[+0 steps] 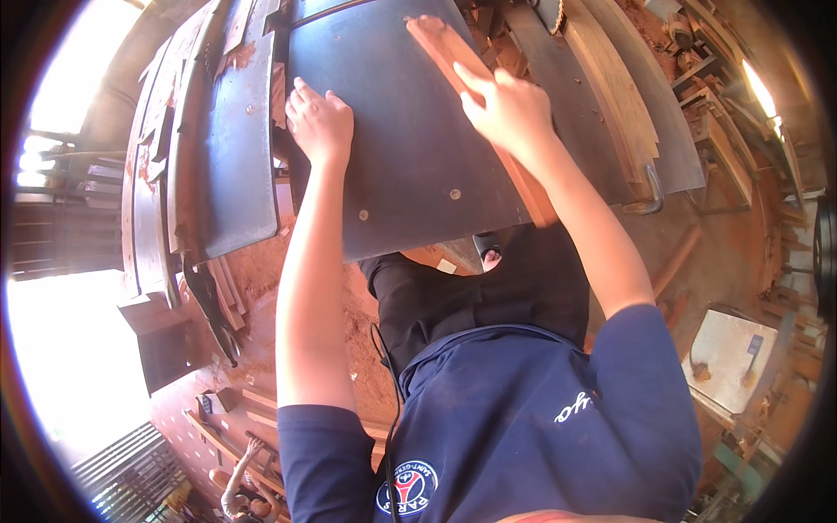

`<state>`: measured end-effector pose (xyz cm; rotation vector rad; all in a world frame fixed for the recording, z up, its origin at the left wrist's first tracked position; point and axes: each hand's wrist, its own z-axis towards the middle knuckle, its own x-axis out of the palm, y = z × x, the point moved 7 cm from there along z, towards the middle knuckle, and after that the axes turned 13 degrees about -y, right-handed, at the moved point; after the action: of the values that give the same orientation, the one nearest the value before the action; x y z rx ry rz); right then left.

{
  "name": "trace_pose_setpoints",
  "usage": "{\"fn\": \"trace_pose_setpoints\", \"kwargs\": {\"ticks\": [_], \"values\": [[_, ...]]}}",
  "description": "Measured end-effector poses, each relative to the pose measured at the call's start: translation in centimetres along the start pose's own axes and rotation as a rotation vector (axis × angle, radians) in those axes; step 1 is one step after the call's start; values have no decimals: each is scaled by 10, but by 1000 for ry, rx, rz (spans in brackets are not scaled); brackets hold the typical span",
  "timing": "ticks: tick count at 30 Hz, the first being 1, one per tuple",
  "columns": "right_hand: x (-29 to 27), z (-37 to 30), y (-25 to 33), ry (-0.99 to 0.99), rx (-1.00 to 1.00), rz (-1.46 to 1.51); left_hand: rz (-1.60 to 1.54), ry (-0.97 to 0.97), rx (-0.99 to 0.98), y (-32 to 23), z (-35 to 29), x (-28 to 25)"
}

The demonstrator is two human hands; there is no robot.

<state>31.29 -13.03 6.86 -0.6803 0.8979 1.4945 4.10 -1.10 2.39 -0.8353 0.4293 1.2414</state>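
Observation:
My right hand [513,112] grips a long, narrow wooden plank [525,187], its fingers lying across the top with the forefinger stretched along it. The plank slants over the right part of a dark metal machine table [401,139], and its near end reaches the table's front edge. On the table's left edge, beside a gap, my left hand [320,125] rests with its fingers stretched out and nothing in them. A second dark metal plate [235,166] lies across that gap.
Right of the table, a wooden rail [610,78] runs alongside a bent metal rod [649,193]. A white box [731,359] stands on the floor at right. Sawdust [349,349] and offcuts cover the floor. Another person [248,492] is at lower left.

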Motion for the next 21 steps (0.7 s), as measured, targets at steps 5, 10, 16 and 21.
{"fn": "trace_pose_setpoints", "kwargs": {"ticks": [5,10,16,21], "values": [[-70,-91,22,177,-45,136,-44,-45,111,-7,-10,-12],[-62,-74,12,166,10,141,-82,17,37,-6,-4,-7],[36,46,-19,-10,72,1,-39,40,-5,-2,0,1],[66,82,-15,-12,147,-7,22,13,20,-1,0,5]]}}
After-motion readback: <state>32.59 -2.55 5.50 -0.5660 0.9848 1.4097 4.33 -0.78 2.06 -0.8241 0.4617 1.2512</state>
